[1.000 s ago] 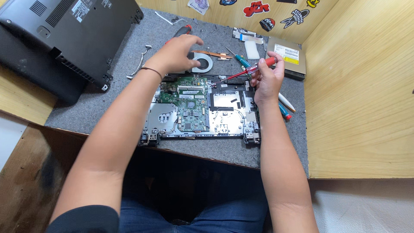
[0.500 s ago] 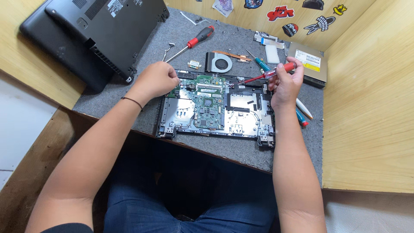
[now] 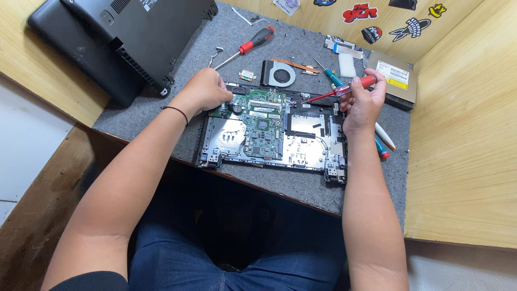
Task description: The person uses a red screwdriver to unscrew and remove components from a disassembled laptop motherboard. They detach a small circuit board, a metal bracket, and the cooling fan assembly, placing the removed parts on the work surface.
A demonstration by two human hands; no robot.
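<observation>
Resting at the far left corner of the opened black laptop base [image 3: 272, 132], the left hand [image 3: 207, 91] had come back from the grey round cooling fan [image 3: 279, 74], over which it had reached a second earlier, and its fingers were curled onto the edge of the green circuit board [image 3: 258, 126]; whether it pinched anything small could not be told. The right hand [image 3: 363, 102] had stayed by the far right corner of the base, grasping a slim red-handled screwdriver [image 3: 339, 92] whose tip pointed left and down toward the far edge of the board, much as in the earlier pictures. That suggested the work had turned from the fan back to the board itself, with one hand steadying and the other bringing the tool in. The base lay near the middle of the grey felt-covered counter [image 3: 301, 188], close to its near edge. Counted: one opened base with one board, one loose fan with its copper pipe, one silver flat optical drive [image 3: 396, 78] at the far right, and two black laptop shells [image 3: 124, 37] stacked at the far left. Screwdrivers numbered three in clear view: the one in hand, a larger red-and-black one [image 3: 247, 43] lying far of the left hand, and a teal-handled one [image 3: 331, 77] beside the fan. Two more pen-like handles [image 3: 383, 140] showed just past the right wrist, partly hidden.
</observation>
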